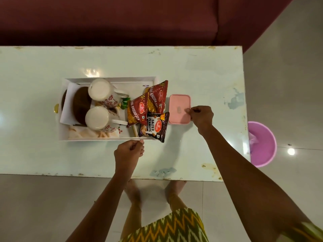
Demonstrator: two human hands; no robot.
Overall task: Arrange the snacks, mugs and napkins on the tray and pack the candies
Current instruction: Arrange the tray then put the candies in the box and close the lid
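ALOO BHUJIA SEV packet [137,110] | SALTED PEANUTS packet [153,127] | right hand [201,117] pinches box [179,109]

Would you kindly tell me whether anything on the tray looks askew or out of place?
Yes: the salted peanuts packet and both red bhujia packets lean over the tray's right rim instead of lying inside it. Both mugs stand upside down.

Plenty out of sight rn.
Can't see inside pink box [179,109], can't read blurred label on its lid. Can't ID brown thing [81,103] part-covered by mugs [102,92], nor green bit [126,102] by snack packets [139,110]. Can't tell if left hand [129,151] or right hand [201,117] grips anything. Losing both forearms at btm edge. Can't see tray's [108,78] rt end under packets.
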